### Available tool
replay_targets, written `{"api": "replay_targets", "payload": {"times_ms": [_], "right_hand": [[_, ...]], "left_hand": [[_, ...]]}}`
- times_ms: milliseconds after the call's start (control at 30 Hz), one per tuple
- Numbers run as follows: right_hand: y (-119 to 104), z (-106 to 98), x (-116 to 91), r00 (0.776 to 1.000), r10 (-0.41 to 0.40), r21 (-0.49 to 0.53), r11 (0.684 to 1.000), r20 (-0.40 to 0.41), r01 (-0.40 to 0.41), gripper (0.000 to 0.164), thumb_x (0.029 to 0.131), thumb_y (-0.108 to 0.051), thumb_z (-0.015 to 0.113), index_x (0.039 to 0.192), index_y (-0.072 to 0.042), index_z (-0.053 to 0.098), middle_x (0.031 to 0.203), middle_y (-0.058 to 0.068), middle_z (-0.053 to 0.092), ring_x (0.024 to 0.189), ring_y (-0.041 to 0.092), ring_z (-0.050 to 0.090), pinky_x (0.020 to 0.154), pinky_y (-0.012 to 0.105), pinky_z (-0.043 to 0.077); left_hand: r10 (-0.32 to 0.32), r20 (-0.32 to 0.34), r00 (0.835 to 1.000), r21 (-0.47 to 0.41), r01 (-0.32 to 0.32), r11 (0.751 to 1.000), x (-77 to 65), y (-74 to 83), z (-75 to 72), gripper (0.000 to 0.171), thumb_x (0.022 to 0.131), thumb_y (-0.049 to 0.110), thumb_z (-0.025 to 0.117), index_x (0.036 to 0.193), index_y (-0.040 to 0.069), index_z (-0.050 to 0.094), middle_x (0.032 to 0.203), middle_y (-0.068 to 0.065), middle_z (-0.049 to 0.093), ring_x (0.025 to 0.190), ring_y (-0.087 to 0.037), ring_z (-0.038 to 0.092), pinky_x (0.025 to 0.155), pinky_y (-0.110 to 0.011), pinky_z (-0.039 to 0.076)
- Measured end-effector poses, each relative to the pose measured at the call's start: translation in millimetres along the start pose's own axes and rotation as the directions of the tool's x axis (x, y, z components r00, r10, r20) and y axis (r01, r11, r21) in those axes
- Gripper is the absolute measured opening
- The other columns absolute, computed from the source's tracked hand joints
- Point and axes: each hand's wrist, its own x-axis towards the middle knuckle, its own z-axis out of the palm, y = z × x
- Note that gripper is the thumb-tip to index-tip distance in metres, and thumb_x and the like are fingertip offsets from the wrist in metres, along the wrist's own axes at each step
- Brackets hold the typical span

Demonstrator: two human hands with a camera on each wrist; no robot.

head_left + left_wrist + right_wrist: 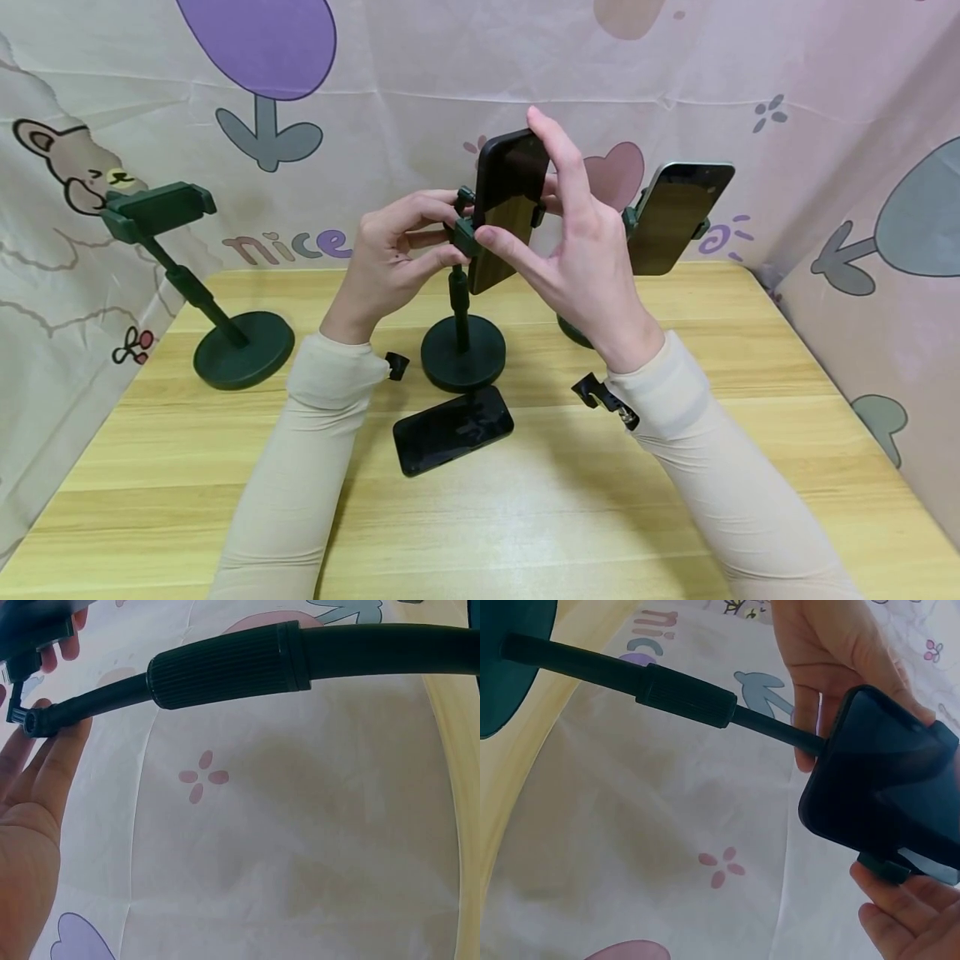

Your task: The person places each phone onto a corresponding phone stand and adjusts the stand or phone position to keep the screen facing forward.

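A black smartphone (512, 204) sits upright and turned sideways in the clamp of the middle green phone stand (462, 354). My left hand (397, 250) holds the stand's head, thumb on the clamp's left jaw and fingers behind. In the left wrist view its fingers touch the hinge (39, 722) at the pole's top. My right hand (592, 250) grips the phone, thumb at its left edge by the clamp and index finger over its top corner. From the right wrist, the phone screen (885, 772) shows between both hands, with the green lower jaw against my right fingers (896, 896).
Another black phone (453, 429) lies flat before the middle base. On the left stands a green phone stand (243, 350) with a bare clamp. At the right, a phone with a light frame (675, 218) sits in a third stand, partly behind my right hand. Patterned cloth hangs behind the wooden table (480, 533).
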Motion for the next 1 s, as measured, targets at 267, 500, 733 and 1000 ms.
{"api": "replay_targets", "payload": {"times_ms": [267,500,733,1000], "right_hand": [[1,-6,0,0.993,0.051,0.172,0.983,0.102,-0.068,0.091,0.081,-0.016,0.078,0.148,0.005,0.021,0.109,0.014,0.066,0.105,0.015,0.061,0.093,0.03,0.046],[9,-8,-7,0.977,0.124,0.324,0.93,0.173,-0.175,0.103,0.077,-0.002,0.079,0.151,0.005,0.008,0.118,0.015,0.062,0.112,0.019,0.057,0.097,0.034,0.043],[17,-9,-21,0.941,0.218,0.358,0.883,0.26,-0.304,0.108,0.073,0.0,0.081,0.154,-0.004,0.009,0.125,0.014,0.058,0.109,0.02,0.059,0.1,0.036,0.041],[30,-11,-37,0.896,0.251,0.331,0.865,0.367,-0.378,0.112,0.071,-0.006,0.084,0.155,-0.012,0.009,0.131,0.013,0.052,0.11,0.023,0.059,0.099,0.043,0.04]], "left_hand": [[-0.027,0.005,1.0,0.003,0.027,1.0,0.6,1.4,-2.2,0.04,0.082,0.018,0.068,0.097,-0.017,0.058,0.11,-0.031,0.06,0.097,-0.027,0.065,0.078,-0.045,0.053],[-0.099,-0.001,0.995,0.015,0.099,0.995,-0.3,2.2,-3.4,0.047,0.074,-0.001,0.075,0.111,-0.014,0.047,0.109,-0.028,0.061,0.097,-0.034,0.064,0.079,-0.044,0.054],[-0.194,0.023,0.981,-0.018,0.195,0.981,-2.6,3.7,-5.1,0.064,0.068,-0.01,0.079,0.12,-0.01,0.043,0.114,-0.027,0.06,0.098,-0.036,0.063,0.078,-0.052,0.052],[-0.299,0.13,0.945,-0.061,0.309,0.949,-4.0,4.3,-15.9,0.079,0.067,-0.013,0.08,0.136,-0.005,0.042,0.122,-0.022,0.056,0.099,-0.034,0.061,0.082,-0.053,0.05]]}}
